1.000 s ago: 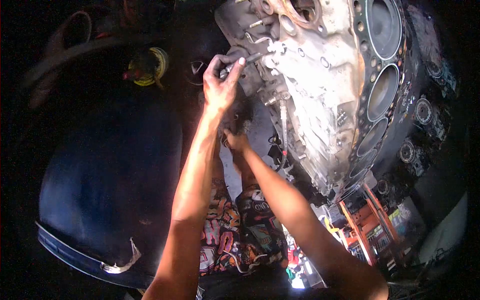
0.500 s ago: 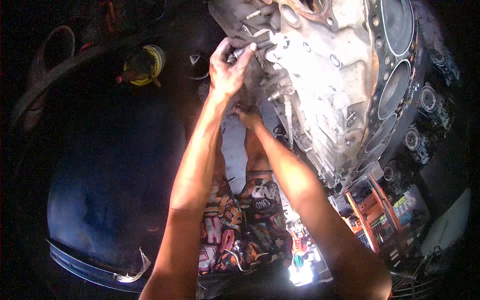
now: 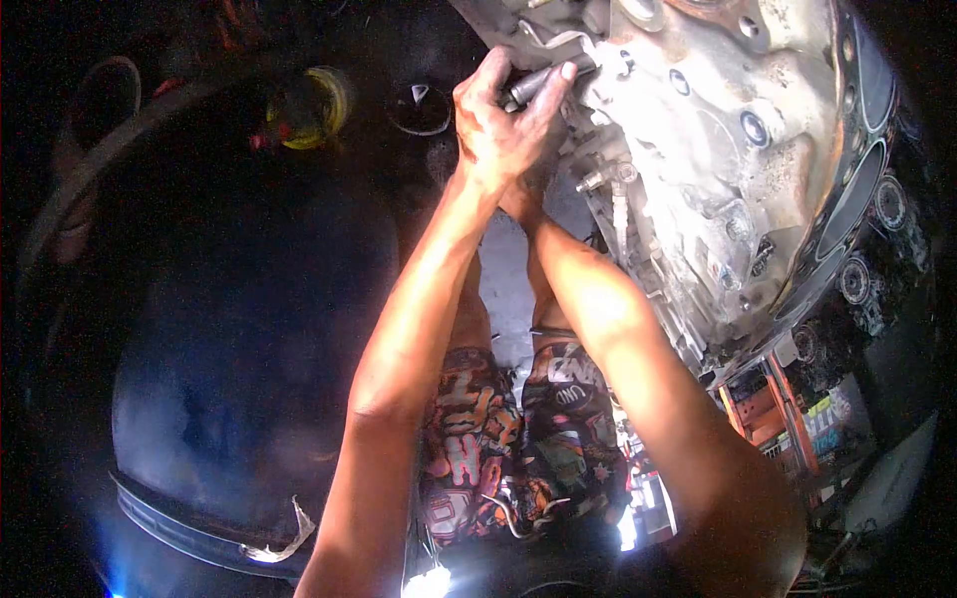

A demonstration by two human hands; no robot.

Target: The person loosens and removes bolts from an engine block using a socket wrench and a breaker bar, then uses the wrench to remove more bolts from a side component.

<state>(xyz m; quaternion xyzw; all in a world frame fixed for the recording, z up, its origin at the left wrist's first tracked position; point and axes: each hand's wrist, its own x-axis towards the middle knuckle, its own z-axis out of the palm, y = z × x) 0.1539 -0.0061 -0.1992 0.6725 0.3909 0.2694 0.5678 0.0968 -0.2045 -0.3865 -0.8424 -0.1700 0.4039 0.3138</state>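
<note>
My left hand (image 3: 498, 130) is closed around a dark grey metal cylinder that looks like a socket (image 3: 535, 88). Its far end points at the side of a large pale metal engine block (image 3: 788, 130), beside a thin bent metal pipe (image 3: 553, 40). Just below and behind it is my right hand (image 3: 525, 202), mostly covered by the left hand and wrist, so its fingers are hidden. A small metal fitting (image 3: 620, 174) sticks out from the block to the right of both hands. Round cylinder bores line the block's right edge.
A big dark blue rounded surface (image 3: 239, 339) fills the left side, with a torn pale strip (image 3: 284, 543) at its lower rim. Behind it sits a yellow-rimmed round object (image 3: 324, 105). An orange metal frame (image 3: 793, 414) stands below the block at right.
The camera view has shifted, so the block appears farther right. My left hand keeps its hold on the socket. My right hand, visible lower down before, is now mostly behind the left.
</note>
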